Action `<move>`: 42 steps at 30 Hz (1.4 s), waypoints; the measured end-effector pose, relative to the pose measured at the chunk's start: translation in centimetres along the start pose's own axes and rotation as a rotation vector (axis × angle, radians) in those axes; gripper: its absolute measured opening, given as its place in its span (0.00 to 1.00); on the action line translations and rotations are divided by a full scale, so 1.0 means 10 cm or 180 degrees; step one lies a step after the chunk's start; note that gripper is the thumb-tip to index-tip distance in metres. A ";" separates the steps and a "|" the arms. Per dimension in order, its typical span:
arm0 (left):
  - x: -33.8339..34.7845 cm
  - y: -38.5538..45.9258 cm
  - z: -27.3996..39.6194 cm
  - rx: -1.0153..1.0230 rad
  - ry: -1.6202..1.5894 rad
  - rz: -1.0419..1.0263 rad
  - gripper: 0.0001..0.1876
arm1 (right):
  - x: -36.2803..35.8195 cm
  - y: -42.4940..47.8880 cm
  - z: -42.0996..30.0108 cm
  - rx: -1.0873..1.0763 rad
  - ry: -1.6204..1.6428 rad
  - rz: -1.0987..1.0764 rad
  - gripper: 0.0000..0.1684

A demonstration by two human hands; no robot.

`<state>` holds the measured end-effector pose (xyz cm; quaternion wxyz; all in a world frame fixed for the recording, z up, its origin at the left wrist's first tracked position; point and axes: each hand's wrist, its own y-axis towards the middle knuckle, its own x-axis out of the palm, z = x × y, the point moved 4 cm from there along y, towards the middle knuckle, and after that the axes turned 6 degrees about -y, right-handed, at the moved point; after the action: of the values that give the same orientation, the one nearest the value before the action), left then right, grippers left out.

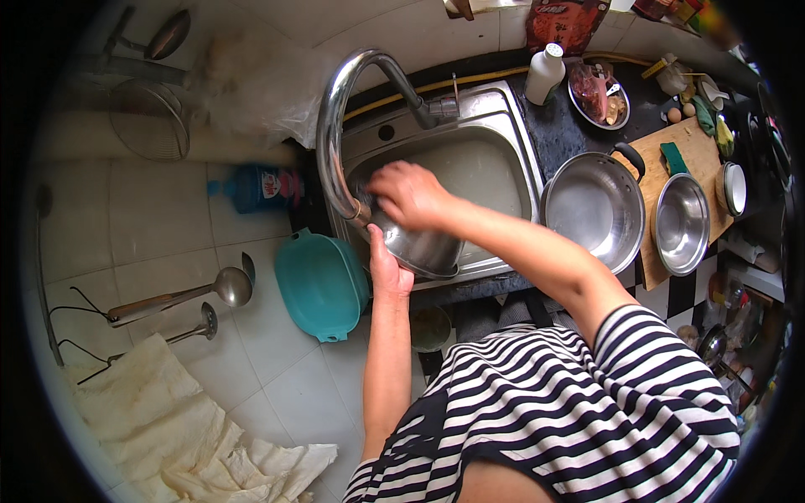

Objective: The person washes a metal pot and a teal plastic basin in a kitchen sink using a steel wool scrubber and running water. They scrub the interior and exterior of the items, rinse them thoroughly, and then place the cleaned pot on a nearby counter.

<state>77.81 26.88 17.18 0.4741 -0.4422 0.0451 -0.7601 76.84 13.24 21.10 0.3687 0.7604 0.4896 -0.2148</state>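
Note:
A stainless steel bowl (420,248) is tilted over the near left part of the steel sink (528,157), under the spout of the chrome faucet (327,119). My left hand (387,264) grips its near edge, thumb up at the side. Across its upper side lies my right hand (409,192), fingers bent and blurred; whether they hold anything is hidden. Cloudy water (481,170) stands in the sink basin behind my right forearm.
Right of the sink are a large steel pot (594,214), a steel bowl (682,217) and a wooden cutting board (654,264). A white bottle (544,75) and a plate of food (622,119) stand behind. At left is a teal plastic basin (321,283).

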 end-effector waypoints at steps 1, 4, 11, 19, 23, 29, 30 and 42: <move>-0.05 0.02 0.00 0.0097 -0.0141 0.0040 0.30 | -0.04 -0.23 -0.12 -0.0352 -0.0117 0.0258 0.23; -0.11 0.02 0.07 0.0130 -0.0597 -0.0223 0.29 | -0.18 -0.93 -0.24 -0.0299 -0.0349 0.0153 0.32; -0.11 -0.13 0.09 -0.0085 -0.0626 -0.0156 0.26 | 0.39 -0.71 1.14 0.2185 0.2084 0.0221 0.27; -0.28 -0.13 0.11 -0.0092 -0.0601 -0.0034 0.24 | -0.03 -0.65 0.14 0.0165 0.0649 -0.0603 0.38; -0.30 -0.17 0.02 -0.0188 -0.0536 0.0097 0.24 | 0.15 -0.92 0.78 0.0895 0.0920 -0.0800 0.37; -0.39 -0.15 0.07 -0.0249 -0.0505 -0.0016 0.23 | -0.03 -0.50 -0.01 -0.0198 0.0658 -0.0489 0.36; -0.40 -0.15 0.08 -0.0207 -0.0580 -0.0061 0.23 | -0.10 -0.59 -0.14 -0.0399 0.0470 -0.0488 0.36; -0.31 -0.17 0.21 0.0018 -0.0326 -0.0087 0.28 | 0.03 -1.13 0.13 0.1346 0.0724 -0.0279 0.39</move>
<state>78.64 30.92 17.31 0.4667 -0.4797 0.0126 -0.7429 66.81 15.19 16.10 0.1341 0.8180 0.5046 -0.2413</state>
